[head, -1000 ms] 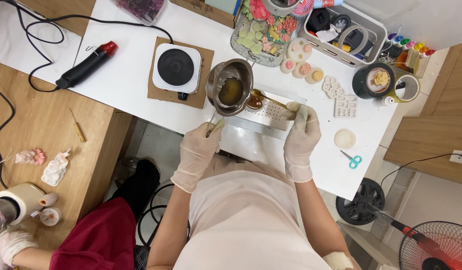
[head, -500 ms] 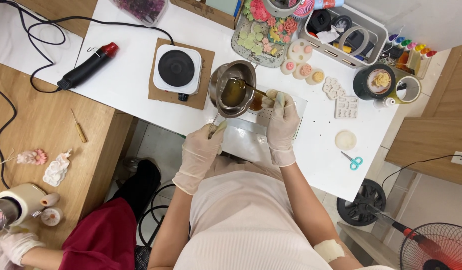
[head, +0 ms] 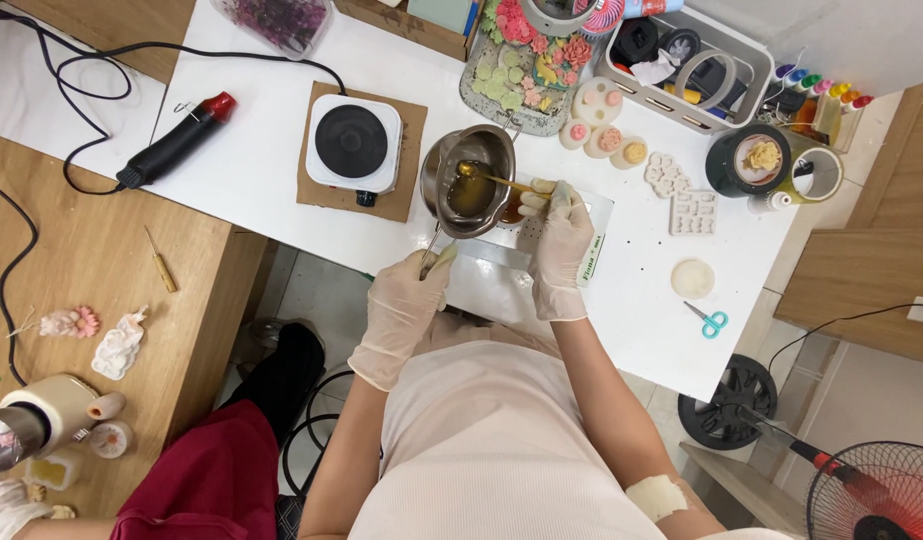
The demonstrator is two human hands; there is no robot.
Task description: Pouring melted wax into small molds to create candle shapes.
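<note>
Both gloved hands are over the white table (head: 262, 170) right now. The left hand (head: 407, 300) is clenched around the long handle of the small steel pot (head: 469, 180), holding it just above the table edge, amber liquid pooled inside. The right hand (head: 562, 240) pinches a thin spoon (head: 492, 178), its bowl dipped over the liquid in the pot. Under the pot's right side sits a small cup of brown liquid (head: 512, 208) on a pale tray (head: 592, 235). Just left of the pot, a single electric hotplate (head: 353, 142) rests on cardboard. Further left lies a black heat gun with a red nozzle (head: 177, 140). Right of the hands, blue scissors (head: 709, 320) and 1 round white disc (head: 692, 278) lie well apart from the pot.
</note>
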